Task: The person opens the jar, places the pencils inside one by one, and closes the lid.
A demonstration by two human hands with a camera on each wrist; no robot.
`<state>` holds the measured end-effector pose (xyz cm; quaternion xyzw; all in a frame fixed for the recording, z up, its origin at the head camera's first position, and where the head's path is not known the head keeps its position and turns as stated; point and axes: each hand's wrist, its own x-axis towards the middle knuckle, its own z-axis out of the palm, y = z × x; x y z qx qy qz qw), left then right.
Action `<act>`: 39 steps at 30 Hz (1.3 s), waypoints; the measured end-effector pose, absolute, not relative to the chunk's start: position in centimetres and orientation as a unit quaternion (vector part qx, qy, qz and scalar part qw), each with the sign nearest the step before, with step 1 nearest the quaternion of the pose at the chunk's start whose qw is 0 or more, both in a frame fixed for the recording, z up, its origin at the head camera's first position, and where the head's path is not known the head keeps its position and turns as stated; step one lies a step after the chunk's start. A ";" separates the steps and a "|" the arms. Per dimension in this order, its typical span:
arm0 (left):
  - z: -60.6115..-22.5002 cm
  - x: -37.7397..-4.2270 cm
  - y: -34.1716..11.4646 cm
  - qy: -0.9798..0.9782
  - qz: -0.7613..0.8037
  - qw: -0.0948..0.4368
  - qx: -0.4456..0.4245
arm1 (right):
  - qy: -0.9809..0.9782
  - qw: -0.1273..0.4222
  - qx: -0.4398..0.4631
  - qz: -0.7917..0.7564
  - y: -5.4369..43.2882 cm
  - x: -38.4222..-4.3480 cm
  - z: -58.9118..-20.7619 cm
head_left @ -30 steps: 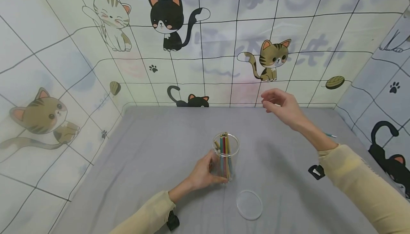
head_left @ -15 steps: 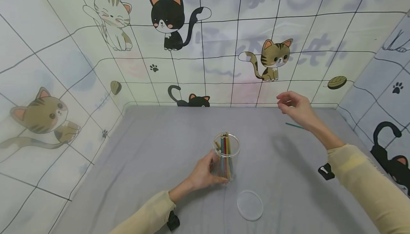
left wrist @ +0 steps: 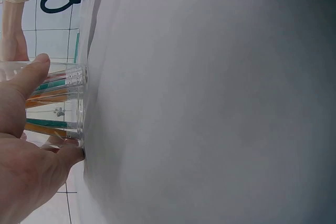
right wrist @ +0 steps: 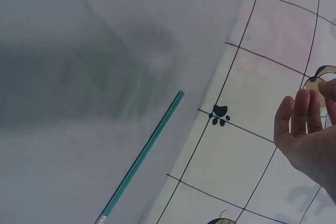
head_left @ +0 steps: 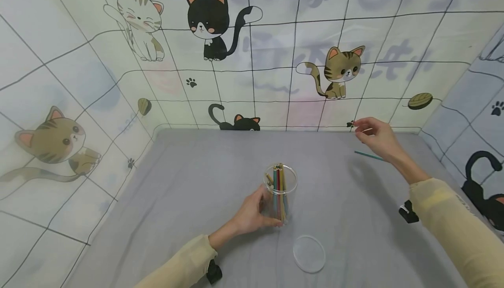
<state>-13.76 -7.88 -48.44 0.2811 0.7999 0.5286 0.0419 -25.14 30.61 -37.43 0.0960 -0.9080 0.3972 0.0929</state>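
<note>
My left hand (head_left: pixel 250 213) grips a clear jar (head_left: pixel 292 191) that stands upright on the grey cloth. Several coloured pencils (head_left: pixel 278 189) lean inside it. In the left wrist view, thumb and fingers curve around the jar (left wrist: pixel 80 109), with metal-banded pencil ends near its base. My right hand (head_left: pixel 377 138) hovers at the back right, fingers loosely curled and holding nothing. Below it in the head view, a teal pencil (head_left: pixel 367 154) lies on the cloth; the wrist hides its right end. The right wrist view shows this pencil (right wrist: pixel 144 153) apart from the hand (right wrist: pixel 310 135).
A clear round lid (head_left: pixel 309 254) lies flat on the grey cloth (head_left: pixel 189 200), in front of the jar. White cat-printed sheets rise as walls at the back (head_left: pixel 271 51), left and right. A black strap (head_left: pixel 408 212) shows at the right forearm.
My right hand has moved rightward and slightly down, its fingers still loosely curled. The teal pencil, mostly hidden behind the arm before, now shows more. My left hand keeps holding the jar in place.
</note>
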 end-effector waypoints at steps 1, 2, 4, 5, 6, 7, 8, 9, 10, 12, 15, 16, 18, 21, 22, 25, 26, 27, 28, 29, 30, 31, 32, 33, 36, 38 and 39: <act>-48.4 -13.8 -7.9 0.799 0.531 0.044 0.279 | -0.909 0.093 0.093 0.396 30.8 -25.2 -37.6; -48.4 -13.8 -7.9 0.800 0.531 0.046 0.276 | -0.910 0.094 0.091 0.393 30.9 -25.3 -37.8; -48.5 -13.8 -7.9 0.802 0.530 0.048 0.273 | -0.912 0.094 0.087 0.391 31.3 -25.5 -38.2; -48.5 -13.8 -7.9 0.803 0.528 0.048 0.272 | -0.912 0.093 0.085 0.391 31.4 -25.6 -38.4; -48.5 -13.8 -7.9 0.804 0.527 0.051 0.270 | -0.912 0.092 0.084 0.390 31.6 -25.7 -38.6; -48.5 -13.8 -7.9 0.806 0.526 0.053 0.268 | -0.913 0.092 0.083 0.390 31.7 -25.8 -38.8; -48.5 -13.8 -7.9 0.806 0.526 0.056 0.267 | -0.913 0.093 0.084 0.389 31.9 -25.9 -39.0; -48.5 -13.8 -7.9 0.805 0.527 0.059 0.266 | -0.912 0.093 0.084 0.390 32.1 -26.0 -39.2; -48.5 -13.8 -7.9 0.805 0.528 0.062 0.265 | -0.913 0.094 0.084 0.389 32.2 -26.1 -39.4; -48.5 -13.8 -7.9 0.806 0.526 0.065 0.264 | -0.914 0.094 0.084 0.385 32.6 -26.2 -39.9; -48.5 -13.7 -8.0 0.808 0.523 0.061 0.266 | -0.918 0.091 0.083 0.378 33.2 -26.6 -40.6; -48.5 -13.7 -8.0 0.809 0.521 0.058 0.267 | -0.919 0.088 0.080 0.375 33.3 -26.7 -40.8; -48.6 -13.7 -8.0 0.810 0.520 0.052 0.267 | -0.921 0.082 0.077 0.372 33.7 -26.9 -41.3; -48.1 -13.6 -7.9 0.809 0.521 0.050 0.266 | -0.924 0.074 0.069 0.370 34.3 -27.2 -42.0; -48.0 -13.6 -7.9 0.810 0.522 0.053 0.263 | -0.924 0.074 0.070 0.368 34.4 -27.2 -42.2; -47.9 -13.6 -7.8 0.810 0.522 0.060 0.260 | -0.926 0.081 0.074 0.361 34.7 -27.3 -42.6; -47.8 -13.7 -7.8 0.810 0.523 0.063 0.258 | -0.927 0.083 0.075 0.357 34.7 -27.3 -42.8; -47.8 -13.7 -7.8 0.810 0.523 0.066 0.257 | -0.928 0.086 0.077 0.355 34.8 -27.4 -42.9; -48.3 -13.9 -7.9 0.809 0.524 0.068 0.258 | -0.928 0.088 0.078 0.354 34.8 -27.4 -43.0; -48.3 -14.0 -7.8 0.809 0.524 0.069 0.257 | -0.928 0.089 0.078 0.352 34.9 -27.5 -43.2; -48.3 -14.0 -7.8 0.808 0.526 0.070 0.256 | -0.929 0.091 0.077 0.351 35.0 -27.6 -43.4; -48.3 -14.0 -7.8 0.808 0.525 0.069 0.257 | -0.929 0.093 0.078 0.350 35.1 -27.7 -43.6; -48.3 -14.1 -7.8 0.808 0.525 0.068 0.256 | -0.929 0.094 0.078 0.349 35.1 -27.8 -43.8; -48.3 -14.1 -7.8 0.809 0.525 0.067 0.257 | -0.929 0.096 0.079 0.349 35.2 -27.9 -44.0; -48.4 -14.2 -7.8 0.804 0.532 0.070 0.257 | -0.930 0.097 0.079 0.346 35.5 -28.2 -44.7; -48.5 -14.2 -7.8 0.800 0.538 0.075 0.257 | -0.931 0.089 0.074 0.347 35.7 -28.3 -45.2; -48.5 -14.2 -7.8 0.796 0.542 0.078 0.257 | -0.931 0.084 0.072 0.348 35.8 -28.3 -45.4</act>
